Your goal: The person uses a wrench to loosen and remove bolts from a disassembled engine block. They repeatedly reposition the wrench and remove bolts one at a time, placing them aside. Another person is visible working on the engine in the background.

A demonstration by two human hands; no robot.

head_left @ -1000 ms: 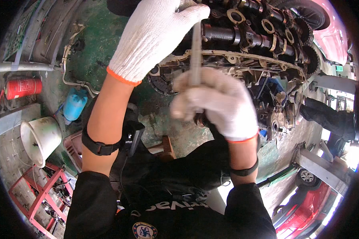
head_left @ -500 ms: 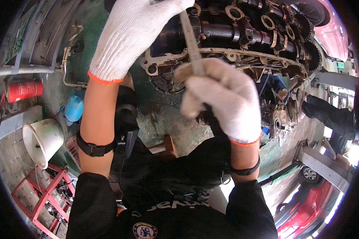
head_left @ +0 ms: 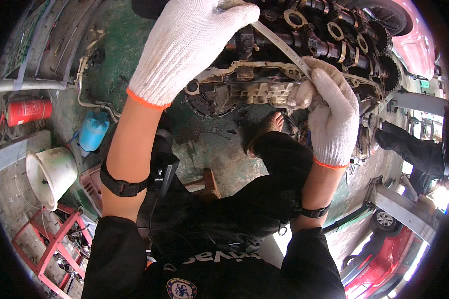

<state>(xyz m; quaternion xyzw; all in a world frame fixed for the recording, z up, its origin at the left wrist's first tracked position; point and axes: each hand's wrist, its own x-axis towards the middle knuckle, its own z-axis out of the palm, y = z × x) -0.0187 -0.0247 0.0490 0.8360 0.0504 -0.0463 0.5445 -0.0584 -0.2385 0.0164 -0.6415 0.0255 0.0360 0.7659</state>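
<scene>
A flat silvery metal strip point(head_left: 283, 46) with stamped marks runs, slightly curved, between my two gloved hands. Its kind cannot be told, as both ends are hidden. My left hand point(head_left: 192, 45), in a white knit glove with an orange cuff, is closed on its upper end, thumb along it; the fingertips are cut off by the frame. In a matching glove, my right hand point(head_left: 329, 102) has its fingers curled around the lower end. Beyond and below the strip lies an oily engine cylinder head point(head_left: 244, 72) with exposed camshafts point(head_left: 329, 50) and toothed gears at its right end.
My foot point(head_left: 272, 127) is on the stained green floor below the engine. At left are a red fire extinguisher point(head_left: 30, 112), a blue bottle point(head_left: 94, 130), a white bucket point(head_left: 51, 174) and a red metal frame point(head_left: 52, 239). Red car point(head_left: 391, 264) and lift arm point(head_left: 404, 212) stand at lower right.
My right hand has moved right and slightly up, my left hand a little right. The strip has swung from near upright to a slant.
</scene>
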